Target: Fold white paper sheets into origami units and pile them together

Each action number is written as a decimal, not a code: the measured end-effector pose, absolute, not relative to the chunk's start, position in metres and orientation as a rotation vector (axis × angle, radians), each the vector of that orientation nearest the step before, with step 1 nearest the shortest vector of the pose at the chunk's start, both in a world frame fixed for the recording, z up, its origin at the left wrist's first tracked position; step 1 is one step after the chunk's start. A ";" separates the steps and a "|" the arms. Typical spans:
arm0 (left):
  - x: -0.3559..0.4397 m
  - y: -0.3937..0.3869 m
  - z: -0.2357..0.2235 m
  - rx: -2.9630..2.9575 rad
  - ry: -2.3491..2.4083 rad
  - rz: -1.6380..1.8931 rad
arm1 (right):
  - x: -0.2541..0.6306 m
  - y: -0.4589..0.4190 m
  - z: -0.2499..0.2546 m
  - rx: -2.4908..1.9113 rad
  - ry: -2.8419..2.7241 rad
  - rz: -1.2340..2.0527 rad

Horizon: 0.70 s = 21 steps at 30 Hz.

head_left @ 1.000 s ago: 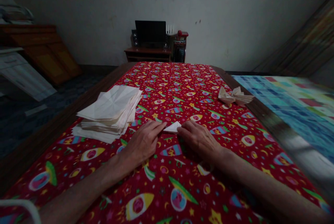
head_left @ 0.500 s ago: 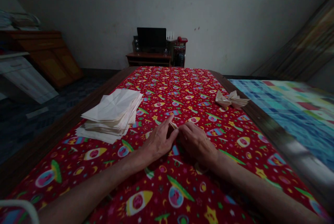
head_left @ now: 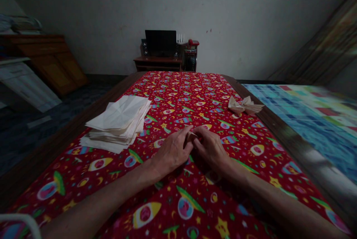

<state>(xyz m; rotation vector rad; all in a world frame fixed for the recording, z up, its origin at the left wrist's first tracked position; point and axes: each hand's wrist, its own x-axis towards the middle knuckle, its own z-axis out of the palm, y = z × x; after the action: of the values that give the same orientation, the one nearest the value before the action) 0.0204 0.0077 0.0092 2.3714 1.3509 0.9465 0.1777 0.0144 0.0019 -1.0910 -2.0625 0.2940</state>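
Between my fingertips, over the middle of the red patterned cloth [head_left: 145, 179], is a small piece of folded paper [head_left: 191, 136], mostly hidden by the hands. My left hand [head_left: 174, 149] grips it from the left, thumb and fingers closed around its edge. From the right my right hand [head_left: 210, 148] pinches the same paper, its fingers curled. A stack of creased white paper sheets [head_left: 119, 114] lies to the left of my left hand. Beyond my right hand, near the table's right edge, sit folded paper pieces [head_left: 245, 106] with pointed tips.
A dark wooden table edge [head_left: 275, 127] runs along the right, with a bed in a blue checked cover [head_left: 290, 116] beside it. At the far end stands a desk with a monitor [head_left: 161, 42]. A white curved bar [head_left: 23, 218] shows at lower left.
My hands have drawn slightly closer around the folded paper, the right fingers shifting over its far side. More of the paper's top edge shows. The camera view has shifted slightly.
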 end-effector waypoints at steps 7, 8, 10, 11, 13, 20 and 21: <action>0.010 0.015 0.007 2.405 1.344 0.917 | 0.174 0.017 0.006 -1.244 -1.943 0.430; 0.008 0.017 0.006 2.409 1.340 0.918 | 0.175 0.017 0.006 -1.268 -1.956 0.440; 0.004 0.018 0.005 2.393 1.352 0.911 | 0.178 0.018 0.004 -1.330 -2.006 0.432; 0.003 0.019 0.004 2.375 1.374 0.905 | 0.180 0.017 0.003 -1.357 -2.042 0.406; 0.002 0.020 0.003 2.338 1.428 0.881 | 0.183 0.016 0.001 -1.377 -2.118 0.320; 0.000 0.019 0.000 2.405 1.369 0.922 | 0.183 0.011 0.003 -1.340 -2.274 0.142; 0.000 0.018 0.000 2.429 1.338 0.919 | 0.182 0.011 0.003 -1.348 -2.297 0.097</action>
<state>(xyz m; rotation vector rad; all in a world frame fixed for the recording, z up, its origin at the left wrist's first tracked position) -0.0003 0.0181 -0.0003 2.4286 1.3382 0.9190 0.1824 0.0111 0.0031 -1.3485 -2.2966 0.0972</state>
